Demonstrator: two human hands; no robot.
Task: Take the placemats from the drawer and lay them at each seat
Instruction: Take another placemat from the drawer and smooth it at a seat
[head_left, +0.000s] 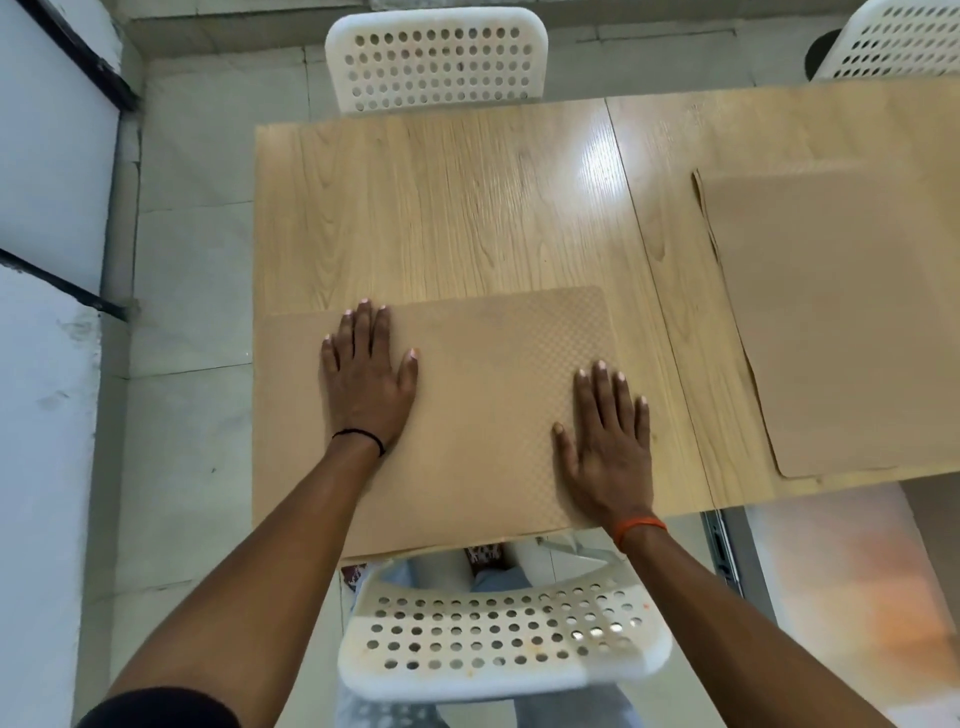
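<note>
Placemat: a tan, textured rectangular placemat (467, 405) is lying at the light wooden table's (441, 208) 6 o'clock edge.
Left hand (366, 379): pressing flat, fingers spread, at the mat's 10 o'clock.
Right hand (608, 441): pressing flat at its 4 o'clock.

a dining spot in a home or small eatery: a light wood-grain table (441, 208) with white perforated plastic chairs (436, 62) at top and bottom of the frame, tan placemats (483, 405) at seats, pale tiled floor (192, 260) on the left.

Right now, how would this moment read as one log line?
left hand flat on placemat | right hand flat on it | spare placemats stacked right
</note>
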